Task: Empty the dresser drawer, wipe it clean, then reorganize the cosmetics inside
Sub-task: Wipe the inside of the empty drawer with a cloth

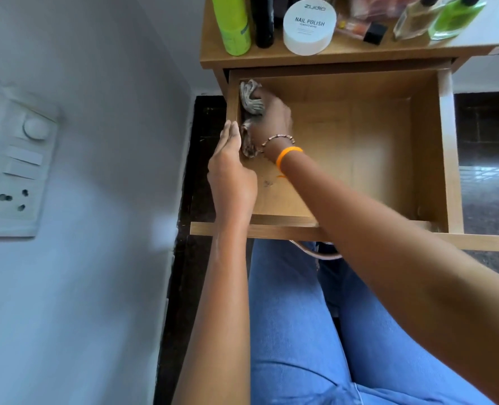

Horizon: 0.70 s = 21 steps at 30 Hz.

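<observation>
- Nearest of all, blue jeans (pixel 295 331) cover the person's legs at the bottom of the view, with both bare forearms reaching forward over them.
- Just beyond the knees, the drawer (pixel 449 159) stands pulled out of the dresser; its front edge crosses under both arms, and a curved metal handle (pixel 315 252) shows below that edge.
- Along the drawer's left wall rests the left hand (pixel 232 168) — fingers (pixel 230 133) straight and together, lying flat against the rim, holding nothing.
- Crossing over from the right, the right hand (pixel 271 118) is down inside the drawer at its far-left corner, fingers curled around a crumpled patterned cloth (pixel 251 96) and pressing it against the left wall.
- Around the right wrist sit an orange band (pixel 288 154) and a beaded bracelet (pixel 277 138).
- Inside, the drawer's wooden floor holds only the cloth and the hand; a few dark smudges (pixel 267 182) mark the floor near the left wall.
- Farther back, the tabletop (pixel 271 57) of the dresser carries the cosmetics: a lime-green spray can (pixel 233 24), a black bottle (pixel 264 21), a white tub (pixel 309 24) printed "NAIL POLISH", a small nail polish bottle with a black cap (pixel 362 29) lying on its side, and two glass bottles — one pale (pixel 414 17), one green (pixel 452 16).
- Off to the left, a white switchboard (pixel 14 171) with a dial and a socket is fixed to the wall.
</observation>
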Tool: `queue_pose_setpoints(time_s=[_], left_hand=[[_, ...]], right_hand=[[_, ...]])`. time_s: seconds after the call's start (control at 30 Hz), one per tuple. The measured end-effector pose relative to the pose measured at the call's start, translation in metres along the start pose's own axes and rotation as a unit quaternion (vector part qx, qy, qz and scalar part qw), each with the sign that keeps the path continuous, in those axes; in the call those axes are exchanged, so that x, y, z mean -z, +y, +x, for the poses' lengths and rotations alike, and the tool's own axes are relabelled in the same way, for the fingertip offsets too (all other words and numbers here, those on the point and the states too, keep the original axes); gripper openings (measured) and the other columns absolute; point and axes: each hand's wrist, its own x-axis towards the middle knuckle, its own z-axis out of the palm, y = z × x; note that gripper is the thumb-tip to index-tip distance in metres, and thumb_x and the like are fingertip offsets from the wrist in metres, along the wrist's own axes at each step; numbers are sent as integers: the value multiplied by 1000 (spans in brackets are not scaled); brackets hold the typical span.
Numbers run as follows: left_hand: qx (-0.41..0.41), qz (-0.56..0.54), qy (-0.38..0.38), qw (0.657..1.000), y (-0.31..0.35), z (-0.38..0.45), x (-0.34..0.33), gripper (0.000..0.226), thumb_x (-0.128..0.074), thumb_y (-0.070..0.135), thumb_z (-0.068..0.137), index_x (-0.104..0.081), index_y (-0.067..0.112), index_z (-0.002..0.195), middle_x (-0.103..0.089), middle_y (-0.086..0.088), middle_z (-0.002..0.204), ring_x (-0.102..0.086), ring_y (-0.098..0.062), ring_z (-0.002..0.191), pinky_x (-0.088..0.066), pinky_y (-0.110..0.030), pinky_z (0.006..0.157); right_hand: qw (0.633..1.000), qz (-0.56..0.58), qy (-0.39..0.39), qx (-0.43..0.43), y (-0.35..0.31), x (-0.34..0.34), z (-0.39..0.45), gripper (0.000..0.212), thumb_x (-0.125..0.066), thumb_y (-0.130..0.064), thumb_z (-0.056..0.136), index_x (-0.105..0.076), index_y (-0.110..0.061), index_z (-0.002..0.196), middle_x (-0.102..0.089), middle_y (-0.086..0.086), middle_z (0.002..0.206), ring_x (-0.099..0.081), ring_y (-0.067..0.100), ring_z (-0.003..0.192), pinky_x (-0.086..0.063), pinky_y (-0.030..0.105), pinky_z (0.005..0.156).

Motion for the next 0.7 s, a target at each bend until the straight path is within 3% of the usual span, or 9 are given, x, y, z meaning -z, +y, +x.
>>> queue_pose_setpoints(time_s=[0.07, 0.17, 0.27, 0.3, 0.37, 0.47, 0.53, 0.6, 0.7], left_hand=[[9, -3, 0, 1000, 2, -2, 1, 80, -29, -27, 75, -35, 12, 145, -32, 0, 153, -28, -9, 141, -16, 11, 89], [8, -9, -29, 1000, 2, -2, 9, 79, -29, -27, 77, -33, 12, 145, -30, 2, 154, -25, -8, 142, -14, 13, 88], [17, 7, -74, 997, 0, -7, 21, 75, -29, -23, 83, -27, 15, 148, -25, 4, 156, -23, -7, 142, -10, 16, 82], [17, 21, -78, 997, -1, -11, 24, 75, -29, -23, 84, -26, 15, 149, -23, 5, 157, -23, -7, 142, -11, 17, 78], [11, 50, -71, 996, -4, -21, 25, 77, -30, -23, 83, -25, 16, 149, -21, 7, 157, -25, -6, 141, -15, 18, 74], [-2, 70, -44, 997, -8, -33, 24, 78, -33, -25, 80, -30, 16, 147, -26, 6, 155, -29, -6, 139, -25, 5, 91], [-7, 62, -33, 998, -13, -35, 28, 75, -32, -25, 80, -37, 15, 144, -34, 4, 152, -33, -6, 138, -26, 0, 97], [-14, 48, -27, 998, -18, -35, 33, 72, -31, -24, 80, -44, 14, 140, -41, 3, 148, -37, -6, 136, -27, -1, 101], [-18, 16, -19, 1000, -23, -33, 36, 70, -32, -24, 80, -48, 12, 137, -48, 1, 143, -41, -6, 133, -32, -14, 109]], right_hand=[[995, -83, -57, 25, 5, 13, 7, 47, -60, -9, 80, -57, -21, 125, -62, 11, 124, -57, 30, 116, -47, 29, 93], [972, -165, -153, 61, 8, 29, -5, 30, -58, -14, 84, -63, -13, 114, -66, 13, 112, -62, 30, 103, -48, 28, 80], [954, -131, -266, 52, 18, 30, -29, 21, -51, -10, 88, -64, -2, 103, -63, 11, 83, -58, 19, 67, -45, 13, 53], [962, -67, -265, 29, 22, 28, -33, 18, -51, -11, 89, -64, -2, 99, -59, 7, 75, -53, 15, 60, -42, 13, 47], [977, 110, -181, -26, 21, 23, -26, 17, -52, -11, 91, -63, -5, 104, -58, 5, 77, -54, 16, 62, -46, 20, 55], [964, 243, -105, -38, 7, 17, -5, 41, -48, 1, 90, -47, -13, 128, -55, 4, 98, -56, 14, 73, -52, 20, 51], [974, 192, -124, -2, 3, 12, 0, 50, -46, 5, 89, -37, -19, 132, -51, 5, 103, -54, 15, 79, -49, 16, 53], [983, 78, -163, 36, 11, 12, -2, 54, -44, 7, 87, -31, -18, 132, -49, 8, 105, -53, 20, 84, -49, 24, 60], [962, -40, -251, 97, 29, 22, -20, 51, -45, 10, 83, -33, -15, 126, -53, 13, 103, -55, 25, 85, -49, 38, 66]])
